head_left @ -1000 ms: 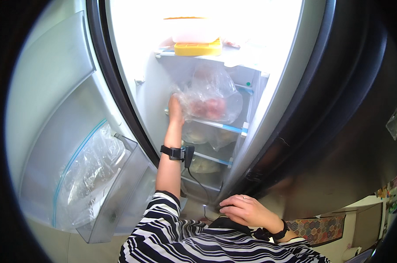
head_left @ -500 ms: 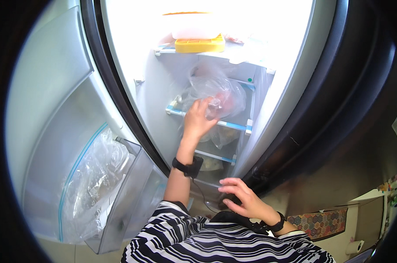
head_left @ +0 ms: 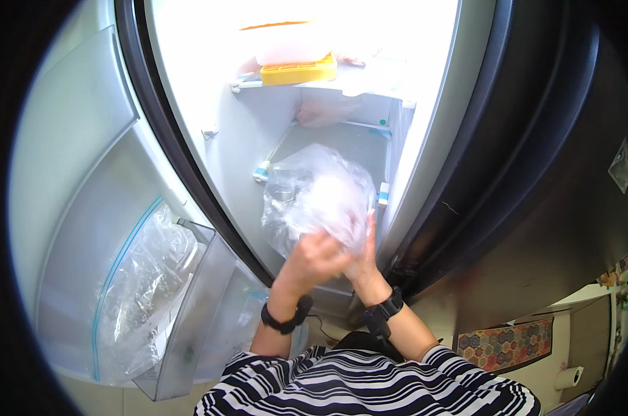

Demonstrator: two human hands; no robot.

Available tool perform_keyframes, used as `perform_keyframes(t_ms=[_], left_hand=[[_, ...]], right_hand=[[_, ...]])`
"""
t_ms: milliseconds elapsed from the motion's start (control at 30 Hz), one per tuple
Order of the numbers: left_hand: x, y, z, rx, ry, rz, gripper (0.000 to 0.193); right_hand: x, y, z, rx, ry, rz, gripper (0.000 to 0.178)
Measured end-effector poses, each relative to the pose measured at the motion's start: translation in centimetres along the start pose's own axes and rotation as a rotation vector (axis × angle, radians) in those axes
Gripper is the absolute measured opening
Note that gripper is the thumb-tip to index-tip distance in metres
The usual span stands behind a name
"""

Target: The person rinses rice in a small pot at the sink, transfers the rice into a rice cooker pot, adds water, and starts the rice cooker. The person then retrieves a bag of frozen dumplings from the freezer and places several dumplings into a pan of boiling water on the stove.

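A clear plastic bag [head_left: 286, 191] with something pale and pinkish inside hangs in front of the fridge's middle shelf. My left hand [head_left: 312, 262] is closed on the near side of the bag, its fingers slightly smeared by motion. On the right, my right hand [head_left: 364, 260] holds the bag's lower edge, fingers pointing up along its side; part of that hand is hidden by the plastic. Behind the bag lies the glass shelf [head_left: 334, 141] with its white and blue edge fittings. Another bag with pinkish contents [head_left: 324, 111] rests at the back of it.
Above, a yellow ice-cube tray [head_left: 298, 71] sits on the upper shelf. The open door [head_left: 71, 173] on the left has a bin [head_left: 182, 312] and a zip bag [head_left: 144, 291] in it. A dark door [head_left: 480, 208] stands close on the right.
The plastic bag has come off the shelf toward me. My left hand has drawn back with it, and my right hand has risen from below to hold its right side.
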State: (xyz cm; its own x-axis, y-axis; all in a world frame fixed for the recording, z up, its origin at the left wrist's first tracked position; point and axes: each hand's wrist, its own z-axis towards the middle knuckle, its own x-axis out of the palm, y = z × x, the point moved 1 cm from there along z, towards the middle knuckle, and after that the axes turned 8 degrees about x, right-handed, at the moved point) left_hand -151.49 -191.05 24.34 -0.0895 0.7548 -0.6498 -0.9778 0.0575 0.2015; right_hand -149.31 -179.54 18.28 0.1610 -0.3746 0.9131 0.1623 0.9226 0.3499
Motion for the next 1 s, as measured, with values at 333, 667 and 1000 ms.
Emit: perform_keyframes(t_ms=[333,667,1000], left_hand=[[-5.2,-7.8,-0.9,-0.039,-0.089,-0.259,0.041],[-18.5,-11.8,-1.7,-0.565,-0.050,0.793,0.043],[-26.4,-7.1,-3.2,-1.357,0.256,0.623,0.041]], right_hand=[[-0.3,-0.3,-2.8,0.111,-0.179,-0.140,0.055],[-0.9,0.4,-13.3,0.460,-0.158,-0.639,0.054],[-6.4,4.6,-27.8,0.743,-0.140,-1.027,0.053]])
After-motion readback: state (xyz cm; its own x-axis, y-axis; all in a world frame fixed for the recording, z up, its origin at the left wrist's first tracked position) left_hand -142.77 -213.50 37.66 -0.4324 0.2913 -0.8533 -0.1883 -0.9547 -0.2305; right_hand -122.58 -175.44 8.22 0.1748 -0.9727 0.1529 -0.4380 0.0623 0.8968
